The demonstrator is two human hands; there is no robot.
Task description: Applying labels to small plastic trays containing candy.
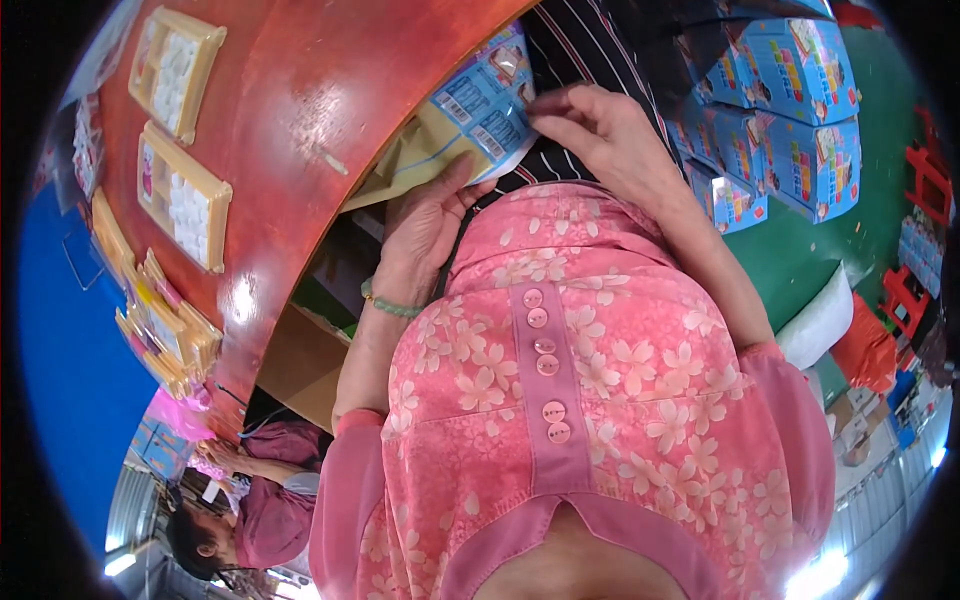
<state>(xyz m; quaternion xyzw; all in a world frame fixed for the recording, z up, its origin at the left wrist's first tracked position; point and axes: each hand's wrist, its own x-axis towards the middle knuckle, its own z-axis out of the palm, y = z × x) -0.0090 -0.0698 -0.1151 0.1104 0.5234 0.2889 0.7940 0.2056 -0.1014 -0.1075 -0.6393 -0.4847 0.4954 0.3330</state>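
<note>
A printed blue cardboard sleeve or flat box with a tan section lies tilted over my lap, against the table's edge. My left hand, with a green bangle at its wrist, holds its near edge, thumb on top and fingers partly beneath. My right hand pinches its right edge between thumb and curled fingers. Whether anything is inside the cardboard cannot be seen.
On the red-brown table lie two tan trays of white pieces and a stack of similar trays. Blue printed boxes stand on the green floor at right. Another person sits at lower left.
</note>
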